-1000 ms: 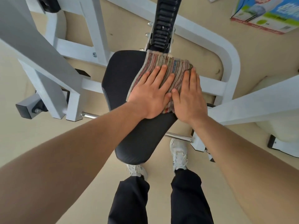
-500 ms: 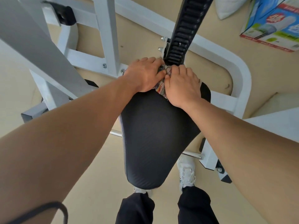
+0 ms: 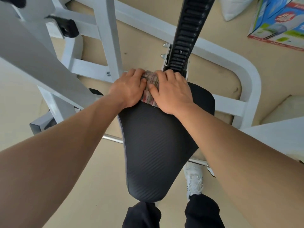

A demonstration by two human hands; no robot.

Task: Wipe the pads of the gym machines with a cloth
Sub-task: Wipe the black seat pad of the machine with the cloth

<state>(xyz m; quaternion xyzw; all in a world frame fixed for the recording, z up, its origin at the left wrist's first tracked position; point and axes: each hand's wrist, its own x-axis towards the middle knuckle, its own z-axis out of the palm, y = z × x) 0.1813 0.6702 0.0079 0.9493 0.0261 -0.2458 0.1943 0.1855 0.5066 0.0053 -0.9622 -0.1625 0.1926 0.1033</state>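
A black textured seat pad [image 3: 153,150] of a white gym machine fills the middle of the view. A striped multicoloured cloth [image 3: 150,89] lies bunched at the pad's far end, just below the black ribbed adjustment post [image 3: 185,41]. My left hand [image 3: 128,89] presses on the cloth's left part with fingers curled over it. On the cloth's right part rests my right hand [image 3: 171,92], also gripping. Most of the cloth is hidden under both hands.
White frame tubes [image 3: 105,35] of the machine cross the upper left and curve around the right [image 3: 251,83]. A chrome bar [image 3: 111,139] runs under the seat. A colourful cardboard box [image 3: 278,22] lies on the beige floor at top right. My shoe [image 3: 193,180] stands below the pad.
Both hands slid the cloth from the middle of the pad up to its far end and bunched it there. The view has moved closer to the seat.
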